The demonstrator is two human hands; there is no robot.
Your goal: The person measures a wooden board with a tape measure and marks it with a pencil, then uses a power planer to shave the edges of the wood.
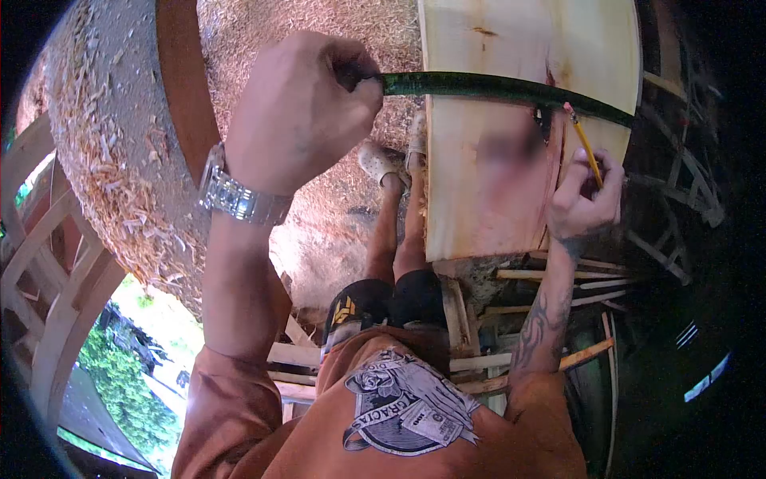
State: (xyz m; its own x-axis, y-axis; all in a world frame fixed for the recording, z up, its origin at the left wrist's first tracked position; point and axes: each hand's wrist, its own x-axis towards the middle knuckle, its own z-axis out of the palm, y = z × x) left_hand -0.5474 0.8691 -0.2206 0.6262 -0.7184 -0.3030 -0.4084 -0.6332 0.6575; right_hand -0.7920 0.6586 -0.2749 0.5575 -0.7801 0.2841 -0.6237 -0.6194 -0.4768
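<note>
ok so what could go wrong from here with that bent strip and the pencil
The left hand grips one end of the bent green strip lying across the wooden board; if that grip slackens, the strip may spring straight and spoil the curve.
The right hand holds the pencil tip against the strip, so any shift could send the line astray.
Wood shavings cover the ground around the shoes; footing might slip.

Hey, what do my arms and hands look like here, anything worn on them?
Left hand and right hand are gloveless. A silver metal link watch circles the left wrist. Dark tattoos cover the right forearm. Rust-orange T-shirt sleeves cover the upper arms.
</note>
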